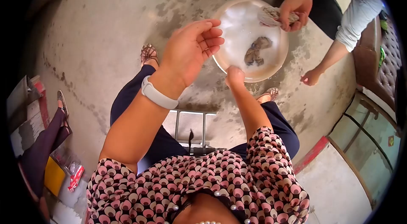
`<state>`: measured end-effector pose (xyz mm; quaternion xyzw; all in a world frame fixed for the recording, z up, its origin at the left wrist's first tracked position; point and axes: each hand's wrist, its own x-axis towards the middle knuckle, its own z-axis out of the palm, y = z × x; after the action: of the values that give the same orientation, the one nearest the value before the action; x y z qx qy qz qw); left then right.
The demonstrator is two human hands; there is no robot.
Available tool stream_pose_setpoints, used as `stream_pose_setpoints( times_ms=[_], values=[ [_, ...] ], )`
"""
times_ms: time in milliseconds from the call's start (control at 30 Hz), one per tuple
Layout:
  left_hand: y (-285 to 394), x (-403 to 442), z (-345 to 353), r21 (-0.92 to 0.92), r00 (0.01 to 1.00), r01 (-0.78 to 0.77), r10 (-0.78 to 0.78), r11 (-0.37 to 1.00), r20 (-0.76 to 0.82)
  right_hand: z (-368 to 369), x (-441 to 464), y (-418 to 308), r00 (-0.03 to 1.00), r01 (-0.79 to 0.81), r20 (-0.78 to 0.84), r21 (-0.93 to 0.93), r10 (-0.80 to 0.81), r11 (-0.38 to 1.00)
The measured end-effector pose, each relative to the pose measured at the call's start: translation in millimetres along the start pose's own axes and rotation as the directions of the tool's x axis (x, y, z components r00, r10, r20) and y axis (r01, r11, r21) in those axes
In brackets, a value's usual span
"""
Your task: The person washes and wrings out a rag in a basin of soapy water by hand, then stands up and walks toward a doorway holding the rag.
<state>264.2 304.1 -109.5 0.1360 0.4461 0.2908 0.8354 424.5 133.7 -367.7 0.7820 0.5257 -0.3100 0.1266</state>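
Observation:
A round pale basin [219,61] of white sudsy water stands on the wet floor in front of me. My left hand [193,50], above a white wristband, is raised beside the basin's left rim, palm up with loosely curled fingers and nothing in it. My right hand [235,75] is closed at the near rim of the basin. A brown patterned cloth [255,52] lies in the water. At the upper right, another person's hand [294,8] holds a greyish wet cloth [271,16] over the basin.
That person's other hand [312,77] hangs at the right. A metal-framed seat [203,124] is between my legs. At the left, another person's leg [46,143] shows near a red packet [76,177]. A tufted brown sofa [390,58] and a glass-panelled piece [364,130] line the right.

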Motion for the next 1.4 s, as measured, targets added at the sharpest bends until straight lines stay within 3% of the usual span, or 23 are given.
stream_pose_setpoints(
  times_ms=[67,200,500,767,833,867,933,967,1033,1067,1133,1167,1200,1233,1267,1300,1367,1400],
  values=[
    [3,0,-3,-0.018,0.999,0.035,-0.035,0.999,-0.008,-3,7,-5,0.998,-0.054,0.033,0.000,0.054,0.999],
    [-5,-5,-14,-0.042,0.999,0.048,-0.049,0.998,-0.005,-4,-7,-17,0.999,-0.008,0.053,0.003,0.007,1.000],
    [-6,-2,-7,-0.009,0.999,0.038,-0.038,0.999,0.009,-17,-1,-108,0.984,-0.006,0.178,0.066,-0.006,0.998],
    [-18,3,-10,0.013,0.994,0.093,-0.092,0.996,-0.058,17,-16,-126,0.961,0.161,0.171,0.291,-0.216,0.943],
    [-17,2,-7,-0.011,0.992,0.080,-0.081,0.997,-0.094,-39,-28,-110,0.932,-0.046,0.342,0.451,-0.124,0.891],
    [-17,1,-8,-0.007,0.991,0.084,-0.084,0.996,-0.100,-8,-27,-90,0.990,0.139,-0.047,0.532,-0.135,0.836],
    [-18,-2,-11,-0.025,0.994,0.058,-0.060,0.998,-0.095,27,-18,-51,0.904,0.150,-0.425,0.423,0.049,0.894],
    [-18,-1,-11,-0.023,0.993,0.062,-0.064,0.998,-0.097,27,-18,-42,0.894,0.082,-0.435,0.393,0.106,0.916],
    [-20,0,-11,-0.012,0.996,0.049,-0.049,0.999,-0.070,28,-14,-36,0.931,-0.126,-0.288,0.327,0.226,0.936],
    [-21,1,-11,-0.007,0.996,0.050,-0.050,0.999,-0.075,31,-11,-38,0.932,-0.125,-0.284,0.333,0.226,0.935],
    [-23,3,-12,0.009,0.995,0.082,-0.081,0.997,-0.062,36,1,-42,0.978,-0.148,-0.145,0.030,0.151,0.989],
    [-23,3,-12,0.012,0.994,0.081,-0.080,0.997,-0.068,35,7,-41,0.979,-0.144,-0.142,0.035,0.148,0.989],
    [-24,4,-11,0.012,0.994,0.092,-0.091,0.996,-0.068,29,15,-35,0.996,0.021,0.088,-0.035,-0.018,0.999],
    [-24,5,-11,0.013,0.993,0.102,-0.101,0.995,-0.068,25,27,-27,0.933,0.198,0.319,-0.063,-0.168,0.978],
    [-24,5,-12,0.018,0.992,0.101,-0.100,0.995,-0.072,92,52,6,0.973,-0.011,0.194,0.573,-0.123,0.819],
    [-23,5,-14,0.023,0.993,0.101,-0.099,0.995,-0.057,97,63,14,0.988,0.004,0.096,0.772,-0.123,0.636],
    [-25,6,-13,0.013,0.995,0.093,-0.092,0.996,-0.045,58,45,3,0.999,-0.021,-0.029,0.469,0.040,0.883],
    [-26,8,-11,0.019,0.995,0.085,-0.084,0.996,-0.052,45,38,-13,0.985,-0.170,0.076,0.544,0.153,0.822]
  ],
)
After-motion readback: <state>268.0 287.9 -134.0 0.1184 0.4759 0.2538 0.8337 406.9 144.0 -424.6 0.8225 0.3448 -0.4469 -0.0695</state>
